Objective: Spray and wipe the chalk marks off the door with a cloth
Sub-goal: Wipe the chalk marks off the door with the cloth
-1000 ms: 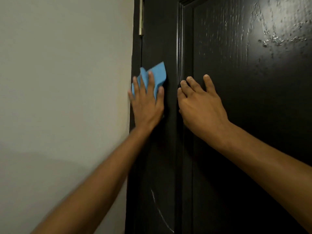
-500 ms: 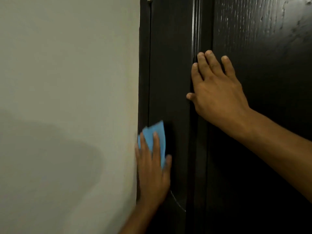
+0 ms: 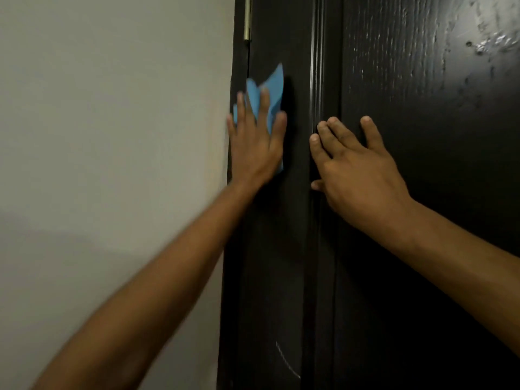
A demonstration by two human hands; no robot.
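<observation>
Left hand (image 3: 257,147) fingers spread, pressing cloth (image 3: 271,94) flat on door (image 3: 422,249); right hand (image 3: 357,170) open, empty. Chalk mark (image 3: 285,361) below cloth, probably missed if strokes stay high.

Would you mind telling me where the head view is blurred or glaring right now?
Head view: the left hand and cloth are motion-blurred; glare streaks the wet door at upper right; the right hand is sharp; the lower door is dark.

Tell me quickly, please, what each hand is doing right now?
Left hand: open, fingers spread, pressing the blue cloth flat against the door.
Right hand: open, empty, palm resting on the door.
</observation>
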